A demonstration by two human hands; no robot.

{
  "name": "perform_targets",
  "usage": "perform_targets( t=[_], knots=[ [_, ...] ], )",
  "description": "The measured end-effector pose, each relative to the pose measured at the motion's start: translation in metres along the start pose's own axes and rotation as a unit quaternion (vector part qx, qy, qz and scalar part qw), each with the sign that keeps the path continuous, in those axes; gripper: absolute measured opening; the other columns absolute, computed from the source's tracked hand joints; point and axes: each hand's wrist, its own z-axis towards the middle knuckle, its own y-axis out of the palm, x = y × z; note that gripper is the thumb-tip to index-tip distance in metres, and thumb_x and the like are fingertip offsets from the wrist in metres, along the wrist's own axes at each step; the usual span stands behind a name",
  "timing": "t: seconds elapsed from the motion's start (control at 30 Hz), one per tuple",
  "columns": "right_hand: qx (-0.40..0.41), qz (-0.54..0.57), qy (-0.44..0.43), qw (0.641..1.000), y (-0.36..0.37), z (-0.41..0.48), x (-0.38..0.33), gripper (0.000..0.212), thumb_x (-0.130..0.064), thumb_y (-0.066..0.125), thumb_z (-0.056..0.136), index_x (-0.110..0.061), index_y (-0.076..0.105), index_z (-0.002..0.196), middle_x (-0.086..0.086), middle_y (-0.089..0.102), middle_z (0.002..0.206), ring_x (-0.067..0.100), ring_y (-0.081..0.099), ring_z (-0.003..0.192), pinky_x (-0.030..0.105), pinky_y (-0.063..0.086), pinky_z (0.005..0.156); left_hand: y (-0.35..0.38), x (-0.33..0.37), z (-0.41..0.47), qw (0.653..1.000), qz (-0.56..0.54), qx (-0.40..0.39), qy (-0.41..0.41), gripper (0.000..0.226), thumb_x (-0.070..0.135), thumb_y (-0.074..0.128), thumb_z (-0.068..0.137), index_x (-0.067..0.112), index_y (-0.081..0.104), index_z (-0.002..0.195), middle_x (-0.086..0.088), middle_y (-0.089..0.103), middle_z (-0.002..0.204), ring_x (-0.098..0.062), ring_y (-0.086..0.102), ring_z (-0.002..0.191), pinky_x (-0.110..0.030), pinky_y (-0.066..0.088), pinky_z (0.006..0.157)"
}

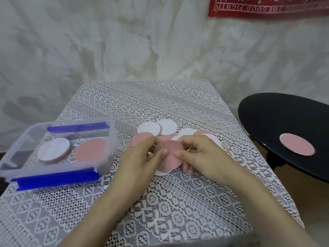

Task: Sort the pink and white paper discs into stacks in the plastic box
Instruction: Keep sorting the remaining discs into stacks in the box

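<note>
While both hands meet over the middle of the bench [178, 202], the pink disc [170, 152] sits between them, face up and tipped slightly toward me. The left hand [142, 157] comes in from the lower left with its wrist low; its thumb lies flat on the disc's left part and its fingers curl underneath, so its grip is closed on the disc. The right hand [197, 154] mirrors it: the thumb presses the disc's right part, the fingers are bent beneath the edge, and its grip is likewise pinched on the same disc. Both forearms are bare and angle inward.

Under the held disc, white edges [161, 172] peek out; I cannot tell whether those are in the hands or lying on the cloth. Just beyond the fingers, loose discs [148, 129] lie overlapping on the bench, some white, some pink.

To the left stands the plastic box [53, 171], clear with blue clips, holding a white-topped stack [53, 149] and, beside it, a pink stack [90, 150]. Off to the right, a black round surface [276, 118] carries a lone disc [297, 144], pink side up. A red banner [267, 6] hangs on the wall behind.
</note>
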Motion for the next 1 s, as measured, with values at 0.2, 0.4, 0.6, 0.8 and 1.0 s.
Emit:
perform_targets(
  t=[0.2, 0.4, 0.6, 0.8, 1.0],
  knots=[
    [0.048, -0.253, 0.038, 0.966, -0.013, 0.014, 0.005, 0.030, -0.036, 0.068, 0.093, -0.035, 0.066, 0.123, -0.013, 0.065, 0.095, 0.005, 0.061, 0.082, 0.032, 0.049, 0.074, -0.008, -0.008, 0.004, 0.999, 0.016, 0.015, -0.045, 0.009, 0.031, 0.057, 0.099, 0.027, 0.061, 0.092, 0.012, 0.068, 0.086, -0.005, 0.060, 0.081, -0.040, 0.053, 0.075],
    [0.012, -0.331, 0.087, 0.939, -0.011, 0.020, -0.001, 0.053, -0.055, 0.075, 0.081, -0.044, 0.055, 0.129, -0.014, 0.050, 0.115, 0.013, 0.057, 0.104, 0.040, 0.049, 0.090, -0.008, -0.009, 0.002, 0.996, 0.070, -0.007, -0.052, 0.006, 0.024, 0.051, 0.100, 0.028, 0.056, 0.100, 0.009, 0.063, 0.076, -0.007, 0.056, 0.068, -0.035, 0.048, 0.066],
    [0.085, -0.261, 0.059, 0.960, -0.013, 0.021, 0.006, 0.017, -0.035, 0.069, 0.092, -0.026, 0.055, 0.088, -0.011, 0.060, 0.086, 0.012, 0.056, 0.079, 0.029, 0.039, 0.063, -0.006, -0.007, 0.002, 0.996, 0.061, -0.010, -0.064, 0.016, 0.026, 0.059, 0.094, 0.033, 0.057, 0.109, 0.008, 0.061, 0.069, -0.011, 0.052, 0.060, -0.032, 0.044, 0.060],
    [0.180, -0.050, 0.017, 0.982, -0.020, 0.015, 0.011, 0.013, -0.022, 0.058, 0.101, -0.022, 0.059, 0.088, -0.005, 0.065, 0.080, 0.015, 0.056, 0.056, 0.032, 0.046, 0.047, -0.005, -0.007, 0.001, 0.997, 0.047, 0.007, -0.056, 0.023, 0.025, 0.051, 0.101, 0.036, 0.059, 0.120, 0.017, 0.069, 0.097, 0.001, 0.061, 0.083, -0.033, 0.053, 0.077],
    [0.068, -0.015, 0.000, 0.998, -0.008, 0.006, 0.012, 0.008, -0.024, 0.068, 0.096, -0.026, 0.068, 0.088, -0.007, 0.062, 0.075, 0.017, 0.058, 0.054, 0.031, 0.051, 0.047, 0.001, 0.001, 0.002, 0.994, -0.099, -0.030, -0.046, 0.030, 0.016, 0.043, 0.106, 0.034, 0.066, 0.110, 0.025, 0.066, 0.073, 0.004, 0.061, 0.069, -0.019, 0.046, 0.059]
  ],
)
